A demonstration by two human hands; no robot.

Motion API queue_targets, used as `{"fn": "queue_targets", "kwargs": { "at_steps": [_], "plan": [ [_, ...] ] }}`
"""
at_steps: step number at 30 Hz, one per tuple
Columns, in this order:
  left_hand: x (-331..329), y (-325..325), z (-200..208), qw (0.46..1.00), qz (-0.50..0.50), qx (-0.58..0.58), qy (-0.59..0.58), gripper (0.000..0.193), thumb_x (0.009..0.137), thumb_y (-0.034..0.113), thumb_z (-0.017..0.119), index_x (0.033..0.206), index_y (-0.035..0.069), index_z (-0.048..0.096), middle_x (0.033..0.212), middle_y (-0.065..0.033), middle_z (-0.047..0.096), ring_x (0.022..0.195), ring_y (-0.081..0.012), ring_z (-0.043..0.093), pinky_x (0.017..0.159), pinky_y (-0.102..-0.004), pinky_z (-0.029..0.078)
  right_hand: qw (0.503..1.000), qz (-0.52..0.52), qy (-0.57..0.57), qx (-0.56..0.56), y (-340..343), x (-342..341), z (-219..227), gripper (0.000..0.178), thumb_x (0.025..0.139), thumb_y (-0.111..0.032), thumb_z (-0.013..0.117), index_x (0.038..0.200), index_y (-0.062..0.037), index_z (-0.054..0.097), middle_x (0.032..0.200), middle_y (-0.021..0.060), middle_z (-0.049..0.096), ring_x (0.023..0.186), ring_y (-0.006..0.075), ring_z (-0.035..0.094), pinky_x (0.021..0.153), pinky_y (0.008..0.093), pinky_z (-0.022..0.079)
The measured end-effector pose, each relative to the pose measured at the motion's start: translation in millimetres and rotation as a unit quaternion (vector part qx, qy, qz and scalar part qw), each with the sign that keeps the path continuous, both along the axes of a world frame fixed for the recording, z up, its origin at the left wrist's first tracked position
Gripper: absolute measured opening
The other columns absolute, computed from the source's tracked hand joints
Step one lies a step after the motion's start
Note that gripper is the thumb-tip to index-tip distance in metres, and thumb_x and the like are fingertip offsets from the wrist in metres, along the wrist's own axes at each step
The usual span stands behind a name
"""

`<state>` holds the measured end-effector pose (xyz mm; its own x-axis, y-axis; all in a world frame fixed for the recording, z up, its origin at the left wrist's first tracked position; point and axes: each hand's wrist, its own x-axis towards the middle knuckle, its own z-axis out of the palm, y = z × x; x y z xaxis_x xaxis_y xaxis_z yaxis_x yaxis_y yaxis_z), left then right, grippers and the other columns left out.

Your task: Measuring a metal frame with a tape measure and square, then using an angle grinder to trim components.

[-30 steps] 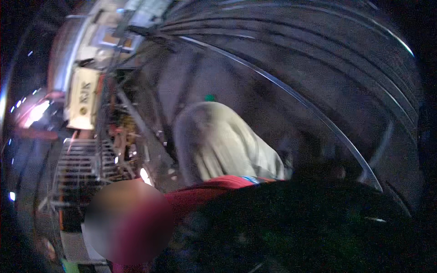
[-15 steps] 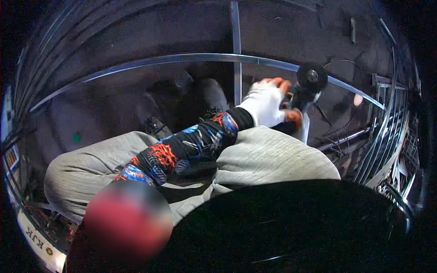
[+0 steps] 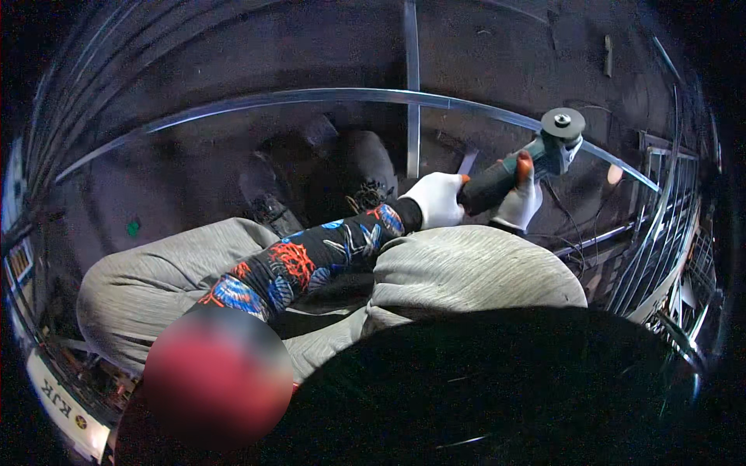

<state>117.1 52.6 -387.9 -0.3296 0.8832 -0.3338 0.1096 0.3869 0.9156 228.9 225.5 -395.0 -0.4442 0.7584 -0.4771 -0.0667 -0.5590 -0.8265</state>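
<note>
An angle grinder (image 3: 491, 189) with a grey-green body points up to the right, beyond my right knee. Its round grey cutting disc (image 3: 573, 130) faces up, with the flange nut at its centre. My left hand (image 3: 437, 200), in a white glove with orange fingertips, is closed round the rear end of the grinder. Farther forward, my right hand (image 3: 519, 205), gloved the same way, holds the body from the right, its thumb lying along the top near the head. Most of my right hand's fingers are hidden under the tool.
A long metal bar (image 3: 311, 95) crosses the floor ahead, joined by a second bar (image 3: 413, 132) running away from me. The disc is above the long bar's right part. Metal lengths (image 3: 660, 225) are piled at right; a dark cable (image 3: 561, 203) lies nearby. My shoes (image 3: 371, 167) are ahead.
My left hand has moved left from near the grinder's head to its rear end. The grinder has swung so its disc sits farther right, and my right hand now shows along the body.
</note>
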Motion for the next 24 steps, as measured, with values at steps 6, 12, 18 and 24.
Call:
{"fn": "queue_targets", "kwargs": {
  "at_steps": [6, 12, 18, 24],
  "plan": [
    [-51, -4, 21, 0.976, -0.171, -0.087, 0.101, 0.056, 0.084, 0.05, 0.08, 0.119, 0.007, 0.075, 0.109, -0.0211, 0.077, 0.104, -0.0395, 0.074, 0.093, -0.0448, 0.059, 0.957, 0.1, -0.176, 0.206, -4, 12, 11, 0.042, 0.092, -0.03, 0.084, 0.114, 0.0044, 0.075, 0.103, 0.007, 0.077, 0.091, 0.012, 0.069, 0.085, 0.028, 0.054],
    [-173, -47, -36, 0.813, 0.098, -0.01, 0.574, 0.048, 0.096, 0.056, 0.068, 0.126, 0.019, 0.074, 0.112, -0.0128, 0.077, 0.106, -0.0337, 0.073, 0.09, -0.0486, 0.055, 0.904, 0.286, -0.26, 0.184, -37, 3, 30, 0.037, 0.083, -0.019, 0.088, 0.11, 0.0016, 0.074, 0.093, 0.0038, 0.077, 0.078, 0.0077, 0.067, 0.073, 0.0241, 0.054],
    [-180, -41, -29, 0.885, -0.003, -0.174, 0.431, 0.045, 0.097, 0.058, 0.065, 0.126, 0.024, 0.075, 0.106, -0.0126, 0.077, 0.099, -0.0311, 0.074, 0.089, -0.0456, 0.057, 0.895, 0.267, -0.314, 0.172, -44, 1, 31, 0.031, 0.083, -0.021, 0.089, 0.101, 0.0, 0.074, 0.083, 0.0014, 0.074, 0.073, 0.0058, 0.062, 0.068, 0.0238, 0.051],
    [-178, -43, -43, 0.878, 0.032, -0.133, 0.459, 0.04, 0.098, 0.056, 0.065, 0.118, 0.024, 0.077, 0.098, -0.0125, 0.077, 0.095, -0.0326, 0.074, 0.086, -0.0466, 0.056, 0.897, 0.266, -0.322, 0.147, -40, 4, 15, 0.034, 0.082, -0.025, 0.092, 0.098, -0.0005, 0.073, 0.08, -0.0006, 0.07, 0.07, 0.0056, 0.057, 0.065, 0.0247, 0.047]
  ]
}}
